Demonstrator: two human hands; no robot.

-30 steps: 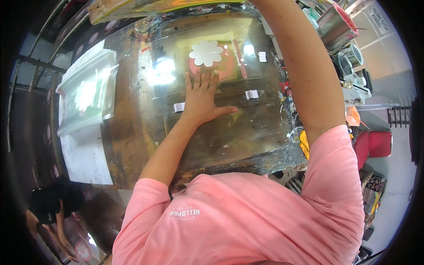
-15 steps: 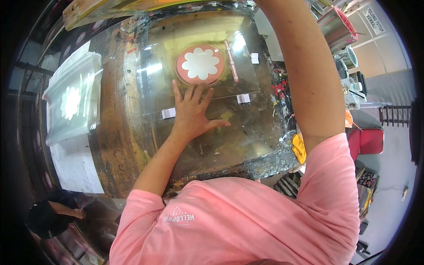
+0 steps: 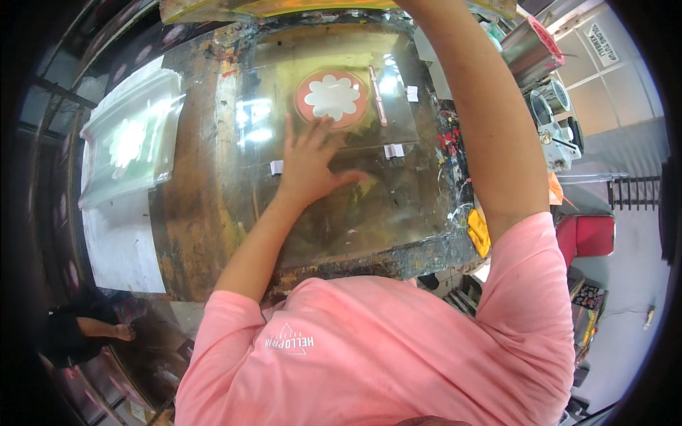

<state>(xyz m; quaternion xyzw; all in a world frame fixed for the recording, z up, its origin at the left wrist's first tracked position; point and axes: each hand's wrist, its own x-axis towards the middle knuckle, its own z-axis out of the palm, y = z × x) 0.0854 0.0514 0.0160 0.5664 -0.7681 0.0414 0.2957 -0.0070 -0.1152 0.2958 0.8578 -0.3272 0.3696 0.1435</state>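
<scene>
My left hand [image 3: 311, 157] lies with spread fingers on a clear sheet [image 3: 312, 227] on the worktable. Its fingertips touch the lower edge of a round pink design [image 3: 353, 118] with a white flower shape [image 3: 332, 97] in its middle. Right of that design is a narrow pink strip [image 3: 378, 96] with white marks. Small white tabs [image 3: 393, 150] sit around the design. My right arm [image 3: 490, 106] stretches forward past the top edge, so my right hand is out of sight. A yellowish framed panel [image 3: 284, 8] shows along the far edge.
Clear plastic sheets with a white flower shape [image 3: 128, 145] lie on white paper [image 3: 124, 248] at the left. Paint cans [image 3: 531, 53] stand at the far right. A yellow cloth [image 3: 478, 233] hangs by the table's right edge. Another person's arm [image 3: 99, 328] shows at lower left.
The view has shifted slightly, moving the table's contents a little right. The framed panel at the far edge now shows less and sits higher. My left hand stays spread on the sheet.
</scene>
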